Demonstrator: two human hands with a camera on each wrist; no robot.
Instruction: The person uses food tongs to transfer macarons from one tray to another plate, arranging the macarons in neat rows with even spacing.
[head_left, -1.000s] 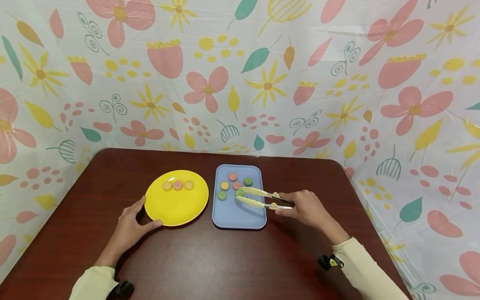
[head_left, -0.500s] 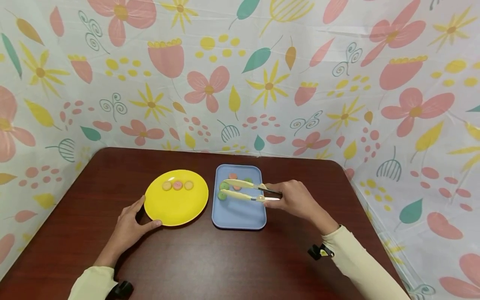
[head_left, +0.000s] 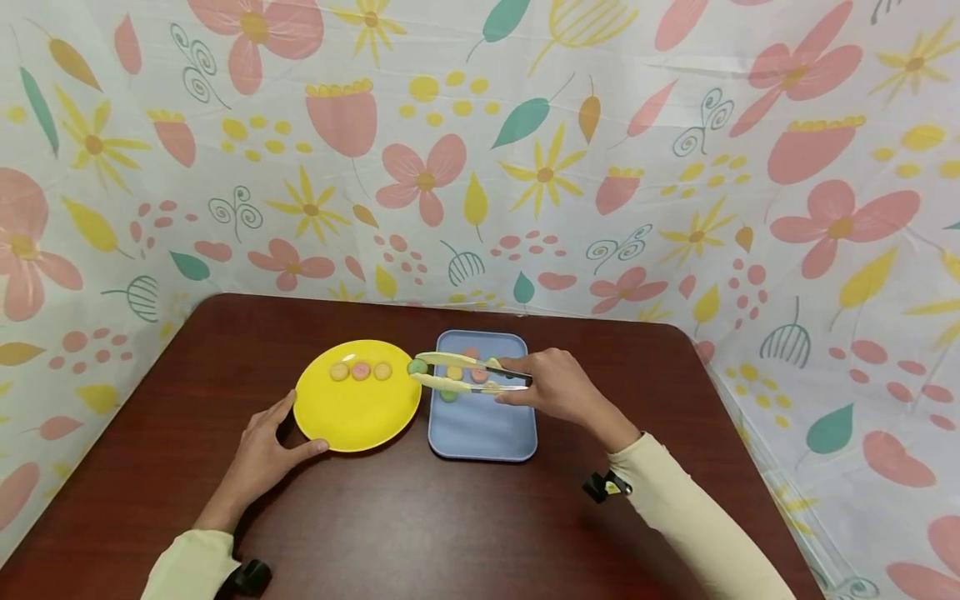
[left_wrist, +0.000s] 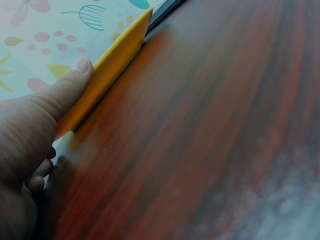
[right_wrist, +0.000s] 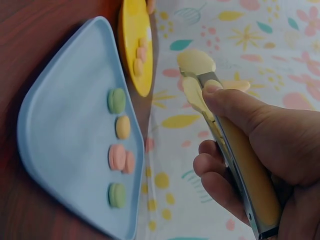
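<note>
My right hand (head_left: 558, 383) grips cream-tipped tongs (head_left: 450, 360), which reach left across the blue tray's far part. Between their tips a green macaron (head_left: 417, 367) is held by the plate's right rim. On the yellow plate (head_left: 356, 421) a row of macarons lies near the far side: a pink one (head_left: 361, 372) between two pale yellow ones. My left hand (head_left: 258, 454) holds the plate's near left edge; the left wrist view shows the thumb (left_wrist: 75, 80) against the rim. Green (right_wrist: 117, 101), yellow (right_wrist: 122, 127) and pink macarons (right_wrist: 117, 157) sit on the tray (right_wrist: 65, 135).
Plate and tray stand side by side on a dark brown wooden table (head_left: 420, 517), a narrow gap between them. A flower-printed cloth (head_left: 480, 208) hangs behind the table and along its sides.
The right hand and tongs have moved left from over the tray towards the plate, carrying a green macaron off the tray. The left hand stays at the plate's edge.
</note>
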